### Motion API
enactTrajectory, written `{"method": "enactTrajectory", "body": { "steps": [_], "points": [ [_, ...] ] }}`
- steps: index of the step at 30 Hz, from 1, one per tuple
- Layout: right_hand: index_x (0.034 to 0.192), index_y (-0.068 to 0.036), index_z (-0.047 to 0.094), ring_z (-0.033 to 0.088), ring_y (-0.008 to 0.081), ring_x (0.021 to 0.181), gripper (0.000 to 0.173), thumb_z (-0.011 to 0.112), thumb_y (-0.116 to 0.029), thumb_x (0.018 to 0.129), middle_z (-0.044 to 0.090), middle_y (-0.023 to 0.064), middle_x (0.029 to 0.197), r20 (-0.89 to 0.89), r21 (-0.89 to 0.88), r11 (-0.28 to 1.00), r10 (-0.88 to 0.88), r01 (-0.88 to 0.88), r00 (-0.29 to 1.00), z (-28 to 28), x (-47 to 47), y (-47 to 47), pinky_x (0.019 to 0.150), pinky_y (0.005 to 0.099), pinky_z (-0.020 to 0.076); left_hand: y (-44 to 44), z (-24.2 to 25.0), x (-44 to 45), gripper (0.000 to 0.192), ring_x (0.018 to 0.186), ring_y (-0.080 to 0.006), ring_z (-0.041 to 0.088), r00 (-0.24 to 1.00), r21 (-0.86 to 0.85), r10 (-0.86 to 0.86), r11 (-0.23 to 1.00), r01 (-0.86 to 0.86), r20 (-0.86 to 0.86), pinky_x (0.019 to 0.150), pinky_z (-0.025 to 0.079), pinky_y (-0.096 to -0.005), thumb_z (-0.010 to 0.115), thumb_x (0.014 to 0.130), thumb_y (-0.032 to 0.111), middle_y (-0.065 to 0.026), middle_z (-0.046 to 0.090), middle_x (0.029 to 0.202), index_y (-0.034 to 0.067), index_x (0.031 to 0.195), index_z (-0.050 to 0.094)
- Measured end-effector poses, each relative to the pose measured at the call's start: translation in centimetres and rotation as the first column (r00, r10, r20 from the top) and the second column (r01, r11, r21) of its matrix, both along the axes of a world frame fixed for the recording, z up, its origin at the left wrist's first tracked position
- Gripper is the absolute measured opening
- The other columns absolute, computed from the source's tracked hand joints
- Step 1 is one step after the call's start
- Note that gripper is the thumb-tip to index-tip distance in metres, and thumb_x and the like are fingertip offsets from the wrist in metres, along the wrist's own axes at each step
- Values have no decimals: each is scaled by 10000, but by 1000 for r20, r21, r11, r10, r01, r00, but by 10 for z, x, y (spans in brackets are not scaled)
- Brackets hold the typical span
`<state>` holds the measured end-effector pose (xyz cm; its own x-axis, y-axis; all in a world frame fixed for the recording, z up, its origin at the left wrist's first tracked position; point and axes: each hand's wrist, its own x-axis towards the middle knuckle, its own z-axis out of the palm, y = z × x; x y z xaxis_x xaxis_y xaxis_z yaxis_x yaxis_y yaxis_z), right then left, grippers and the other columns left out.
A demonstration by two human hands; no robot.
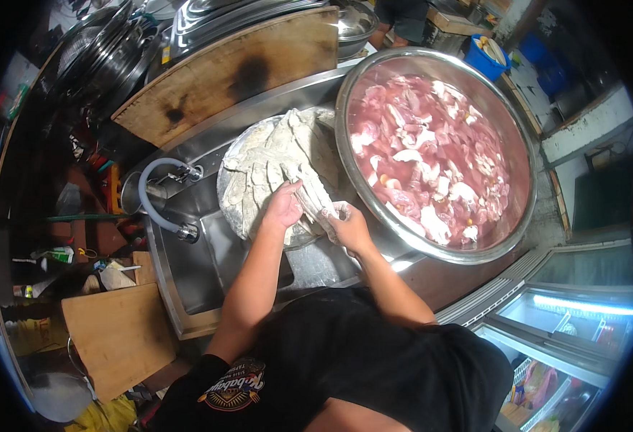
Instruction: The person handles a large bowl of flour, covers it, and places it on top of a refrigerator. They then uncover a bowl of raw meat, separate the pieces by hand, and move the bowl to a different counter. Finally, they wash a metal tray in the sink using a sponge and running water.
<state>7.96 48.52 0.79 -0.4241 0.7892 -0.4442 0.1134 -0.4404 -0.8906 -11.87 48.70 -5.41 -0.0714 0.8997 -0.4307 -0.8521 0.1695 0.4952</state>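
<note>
A long, pale piece of food coated in flour or batter (312, 193) is held between my two hands. My left hand (284, 206) grips its left edge, with the thumb on top and some fingers hidden. My right hand (349, 224) pinches its near end, and white coating clings to the fingers. Beneath them, several similar coated pieces (265, 167) lie overlapping on a round metal tray (222, 186). To the right, a large steel basin (527, 178) holds many cut pieces of raw pink meat (424, 146) in reddish liquid.
The tray rests over a stainless steel sink (184, 275) with a grey hose faucet (146, 189) at left. Behind it leans a scorched wooden board (241, 75). Another board (116, 337) stands lower left. A glass-topped freezer (570, 318) is at right; a person (403, 19) stands behind.
</note>
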Motion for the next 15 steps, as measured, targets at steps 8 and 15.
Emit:
{"method": "enactTrajectory", "body": {
  "steps": [8,15],
  "points": [
    [1284,21,521,541,404,1182,583,700,-292,825,584,304,1185,554,594,765,-165,-249,816,-49,3,26,1021,442,400,0,46,-19,791,1211,-323,548,371,-219,-175,972,-81,-912,1012,419,-345,720,838,330,-284,526,1339,-73,1420,368],
    [1274,-2,535,545,416,1171,515,663,-279,859,582,296,1207,490,616,742,-99,-264,866,-40,-18,37,1016,430,410,-132,50,-60,534,1098,-209,573,543,-312,-191,940,-139,-817,862,472,-352,661,916,313,-144,616,1206,-12,1309,504]
  ]
}}
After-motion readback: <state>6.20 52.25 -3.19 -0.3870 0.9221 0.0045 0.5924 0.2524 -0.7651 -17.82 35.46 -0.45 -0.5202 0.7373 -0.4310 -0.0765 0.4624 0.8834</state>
